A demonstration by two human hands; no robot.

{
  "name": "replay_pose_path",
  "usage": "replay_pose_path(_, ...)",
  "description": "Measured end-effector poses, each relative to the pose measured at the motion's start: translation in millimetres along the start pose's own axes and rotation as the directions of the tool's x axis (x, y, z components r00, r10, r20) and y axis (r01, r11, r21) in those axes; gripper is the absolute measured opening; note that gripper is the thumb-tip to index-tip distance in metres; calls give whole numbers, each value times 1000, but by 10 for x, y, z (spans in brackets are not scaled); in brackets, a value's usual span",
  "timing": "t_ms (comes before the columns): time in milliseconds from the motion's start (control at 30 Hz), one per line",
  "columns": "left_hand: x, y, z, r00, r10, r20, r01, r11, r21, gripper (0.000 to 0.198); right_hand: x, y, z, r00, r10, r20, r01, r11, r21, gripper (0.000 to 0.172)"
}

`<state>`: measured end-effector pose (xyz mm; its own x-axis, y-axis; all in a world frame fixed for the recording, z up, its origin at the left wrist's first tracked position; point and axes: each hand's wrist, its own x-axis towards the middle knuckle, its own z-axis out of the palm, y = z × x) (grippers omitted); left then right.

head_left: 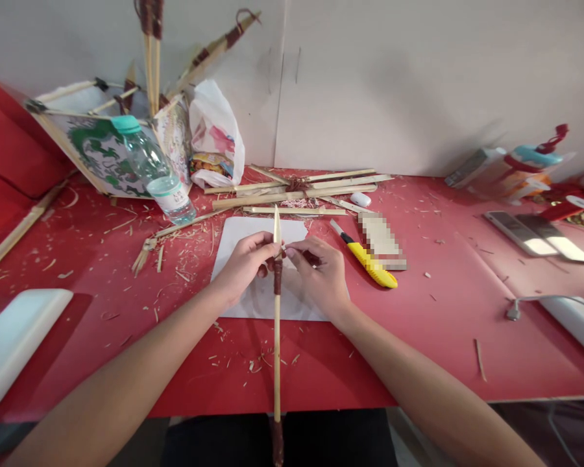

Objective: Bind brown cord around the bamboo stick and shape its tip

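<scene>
A slender bamboo stick (277,357) with a pale, blade-like pointed tip (277,227) stands nearly vertical in the view. Brown cord (277,279) is wound around it below the tip, and another brown binding (277,441) covers its near end over my lap. My left hand (248,263) grips the stick between thumb and fingers at the base of the tip. Just right of the stick, my right hand (321,266) is closed in a pinch beside the upper cord; what it pinches is too small to make out. Both hands are above a white sheet (238,227).
A yellow utility knife (370,263) with its blade out lies right of the sheet. Bamboo strips (292,193) are piled behind it. A water bottle (163,178) and a dragon-printed container (92,149) stand at left. Shavings litter the red tabletop (442,311). Phones (520,233) lie at right.
</scene>
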<state>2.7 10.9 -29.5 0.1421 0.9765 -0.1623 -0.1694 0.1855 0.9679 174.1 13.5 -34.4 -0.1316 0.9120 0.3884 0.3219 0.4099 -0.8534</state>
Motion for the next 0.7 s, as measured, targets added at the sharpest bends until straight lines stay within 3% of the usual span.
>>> replay_pose_path(533,-12,21,32,1000,4,20,-4,1000,-9,22,-7,-46,-6,999,-8,40,10,1000,-30,16)
replay_pose_path(700,-4,3,25,1000,9,-24,-8,1000,26,35,-3,0,16,1000,10,4,-10,998,-64,16)
